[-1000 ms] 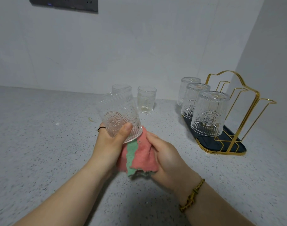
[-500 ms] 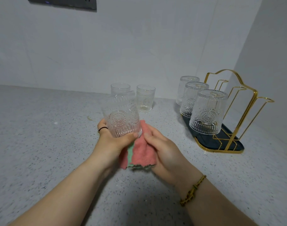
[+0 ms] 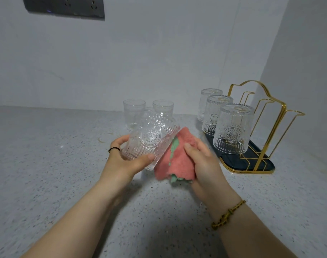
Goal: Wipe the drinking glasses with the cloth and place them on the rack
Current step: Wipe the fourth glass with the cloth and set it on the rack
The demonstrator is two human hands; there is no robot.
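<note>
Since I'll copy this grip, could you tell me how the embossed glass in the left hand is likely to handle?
The glass is probably stiff and breakable, being clear pressed glass. Its ribbed, embossed wall likely helps the left hand grip it. Round-sided, it may roll if laid sideways.

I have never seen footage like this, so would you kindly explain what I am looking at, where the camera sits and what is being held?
There is no machine: a person works with bare hands, filmed by one camera worn on the head, looking down. The left hand grips a tilted patterned glass; the right hand holds a pink and green cloth against it. On the speckled counter two upright glasses wait behind, and three upturned glasses sit on the gold rack at the right.
</note>
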